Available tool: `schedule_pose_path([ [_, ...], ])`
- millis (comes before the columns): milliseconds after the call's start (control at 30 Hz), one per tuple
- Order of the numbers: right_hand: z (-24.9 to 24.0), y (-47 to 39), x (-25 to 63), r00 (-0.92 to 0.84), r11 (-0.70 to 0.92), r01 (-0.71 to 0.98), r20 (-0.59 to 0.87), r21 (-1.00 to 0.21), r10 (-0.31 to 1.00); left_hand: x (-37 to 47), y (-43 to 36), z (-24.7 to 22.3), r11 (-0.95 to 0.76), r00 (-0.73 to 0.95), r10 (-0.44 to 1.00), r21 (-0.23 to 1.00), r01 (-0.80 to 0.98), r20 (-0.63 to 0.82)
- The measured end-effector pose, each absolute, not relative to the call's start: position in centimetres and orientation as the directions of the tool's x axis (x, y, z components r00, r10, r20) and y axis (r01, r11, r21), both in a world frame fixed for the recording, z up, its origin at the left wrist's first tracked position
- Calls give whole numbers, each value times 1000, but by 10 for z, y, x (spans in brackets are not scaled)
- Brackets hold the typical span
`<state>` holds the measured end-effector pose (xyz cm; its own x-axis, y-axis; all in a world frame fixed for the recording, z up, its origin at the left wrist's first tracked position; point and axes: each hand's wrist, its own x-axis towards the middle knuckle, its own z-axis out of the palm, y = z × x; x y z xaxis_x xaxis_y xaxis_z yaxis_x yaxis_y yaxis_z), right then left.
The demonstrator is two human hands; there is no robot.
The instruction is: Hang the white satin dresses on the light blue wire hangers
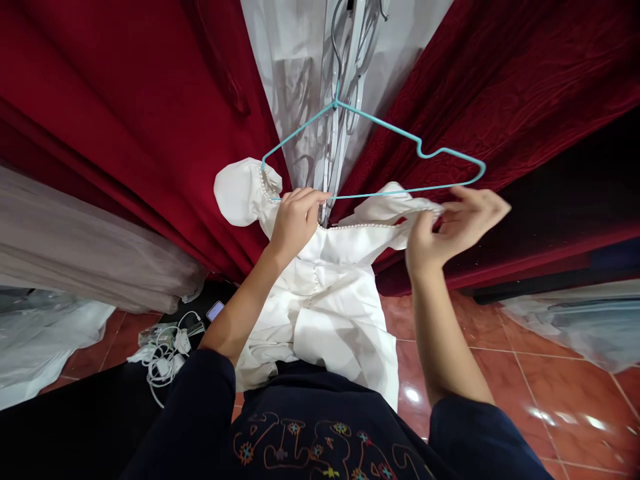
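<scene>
A white dress [345, 250] with puffed sleeves and a pearl-beaded neckline hangs in front of me, one shoulder strap looped on the left end of a light blue wire hanger [377, 121]. My left hand [299, 223] is closed on the dress at the neckline, its fingertips against the hanger's lower bar. Near the hanger's right end, my right hand [447, 230] pinches the pearl-edged strap of the other sleeve between thumb and fingers, some fingers stretched out. That strap is off the hanger. The dress's skirt falls toward my body.
A white metal rack [345, 133] carries the hanger's hook. Dark red curtains [125, 120] drape on both sides. At lower left, a black surface [75, 427] holds tangled white cables [163, 360] and a phone [215, 311]. Pale tulle fabric [585, 327] hangs over the red tiled floor [493, 340].
</scene>
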<state>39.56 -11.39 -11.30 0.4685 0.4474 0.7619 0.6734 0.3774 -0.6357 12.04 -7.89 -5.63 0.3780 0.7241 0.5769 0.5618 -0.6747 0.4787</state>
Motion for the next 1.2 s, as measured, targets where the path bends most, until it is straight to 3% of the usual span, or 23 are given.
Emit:
schedule_pose_path([
  [33,-111,-110,409,551,339,701,778,-627,301,118,-79,-54,-676,381,724,477,562,575],
  [100,-99,-100,433,582,335,733,801,-592,144,115,-79,-52,-668,381,730,477,571,568],
  [233,-54,-78,450,514,359,774,849,-522,127,116,-82,-48,-629,375,764,476,615,525],
  [400,8,-59,413,399,353,793,860,-497,318,115,-88,-43,-613,389,780,475,631,491],
  [600,16,-54,399,470,336,643,701,-688,537,112,-86,-42,-586,377,799,465,663,469],
  [833,34,-101,409,383,207,666,566,-717,730,110,-81,-41,-582,387,803,456,673,454],
  [967,53,-117,406,367,27,683,375,-730,851,109,-81,-41,-592,395,798,467,657,456],
  [1100,45,-118,411,424,-57,655,304,-753,853,109,-81,-42,-583,381,803,470,663,458],
  [1200,38,-112,417,431,23,654,398,-756,810,109,-82,-41,-582,391,806,475,660,444],
])
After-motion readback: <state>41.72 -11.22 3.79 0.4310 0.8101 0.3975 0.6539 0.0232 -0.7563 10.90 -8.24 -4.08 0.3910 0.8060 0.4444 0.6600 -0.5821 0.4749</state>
